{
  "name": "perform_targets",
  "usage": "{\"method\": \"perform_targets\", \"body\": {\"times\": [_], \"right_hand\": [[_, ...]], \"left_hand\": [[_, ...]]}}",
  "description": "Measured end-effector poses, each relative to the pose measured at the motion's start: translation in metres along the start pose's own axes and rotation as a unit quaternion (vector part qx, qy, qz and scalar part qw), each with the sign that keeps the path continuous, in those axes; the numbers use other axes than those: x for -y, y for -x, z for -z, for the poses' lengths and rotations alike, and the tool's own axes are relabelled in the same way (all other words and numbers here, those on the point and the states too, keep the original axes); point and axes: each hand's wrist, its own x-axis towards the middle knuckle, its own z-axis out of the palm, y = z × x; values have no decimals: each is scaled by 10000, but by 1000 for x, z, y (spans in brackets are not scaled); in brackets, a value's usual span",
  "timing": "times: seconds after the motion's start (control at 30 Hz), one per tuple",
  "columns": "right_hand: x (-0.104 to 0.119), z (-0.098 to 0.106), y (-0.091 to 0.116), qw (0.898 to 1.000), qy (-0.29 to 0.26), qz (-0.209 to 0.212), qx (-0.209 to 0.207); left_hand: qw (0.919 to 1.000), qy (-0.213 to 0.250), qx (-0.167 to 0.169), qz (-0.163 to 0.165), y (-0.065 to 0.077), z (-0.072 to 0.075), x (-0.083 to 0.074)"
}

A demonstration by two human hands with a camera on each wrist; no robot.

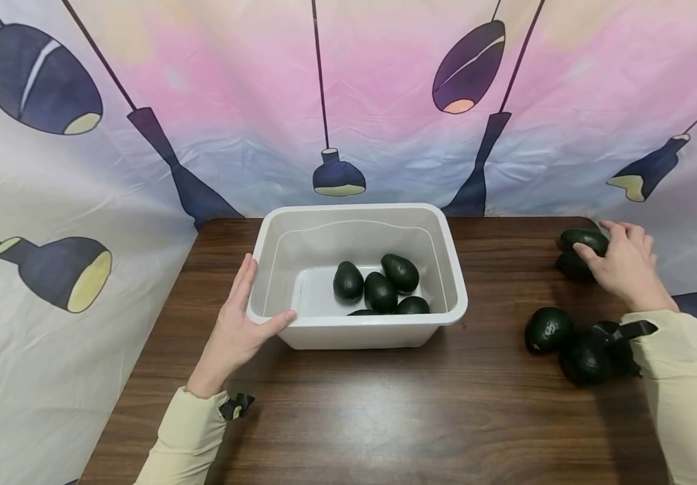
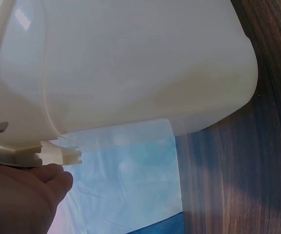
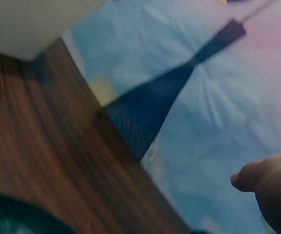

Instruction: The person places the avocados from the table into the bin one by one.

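A light grey plastic bin (image 1: pixel 357 333) holds several dark green avocados (image 1: pixel 380 294). My left hand (image 1: pixel 234 331) rests at its front left corner, fingers stretched along the outer left wall and thumb over the front rim. In the left wrist view, that hand (image 2: pixel 26 197) shows beside the bin's wall (image 2: pixel 130 63). At the table's far right corner my right hand (image 1: pixel 623 266) holds an avocado (image 1: pixel 583 238), thumb across its front and fingers at its right end. Another avocado (image 1: pixel 572 267) lies close in front of it. The right wrist view mostly misses the grip; one finger (image 3: pixel 271 185) shows.
Nearer to me on the right, a group of avocados (image 1: pixel 548 330) lies on the brown wooden table (image 1: pixel 348 417), partly behind my right wrist strap. A printed cloth (image 1: pixel 251 128) with lamp shapes hangs directly behind the table's back edge and along its left side.
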Motion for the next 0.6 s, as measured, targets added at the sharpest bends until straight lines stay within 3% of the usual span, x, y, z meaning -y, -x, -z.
{"method": "perform_targets", "body": {"times": [0.27, 0.6], "right_hand": [[-33, -23, -9, 9988, 18, -392, 287], [-41, -38, -12, 9966, 77, -534, 630]], "left_hand": [[10000, -57, -31, -7, 0, -1, 1], [10000, -12, -33, -55, 0, -2, 2]]}}
